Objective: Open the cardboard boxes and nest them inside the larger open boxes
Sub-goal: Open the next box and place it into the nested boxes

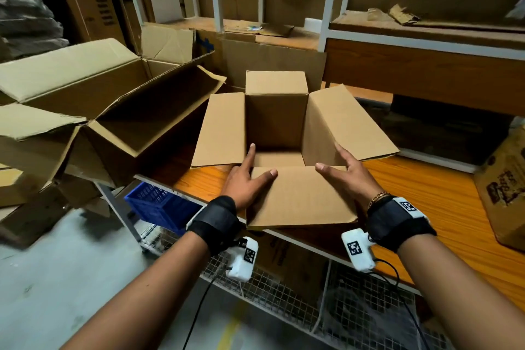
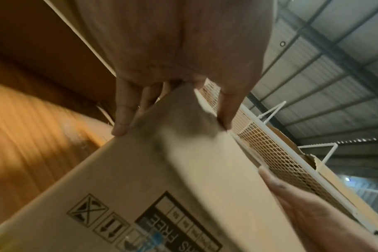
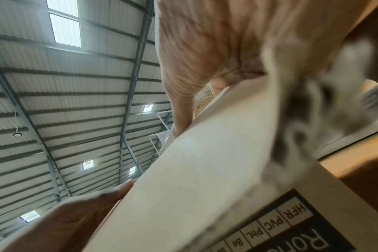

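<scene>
A small brown cardboard box (image 1: 277,122) stands on the orange wooden shelf (image 1: 426,193) with all its flaps folded outward. My left hand (image 1: 247,179) holds its near-left corner, thumb on top of the near flap (image 1: 301,196) and index finger along the left inner edge. At the near-right corner my right hand (image 1: 343,173) has its thumb on the same flap and its fingers on the right side. The left wrist view has my left hand's fingers (image 2: 119,129) against the printed outer face of the box (image 2: 162,187). To the left lies a larger open box (image 1: 147,111).
More opened and flattened cardboard lies at the far left. A blue plastic crate (image 1: 154,204) sits below the shelf edge, and a printed box (image 1: 505,185) stands at the right. White metal racking (image 1: 324,8) with wooden shelves rises behind.
</scene>
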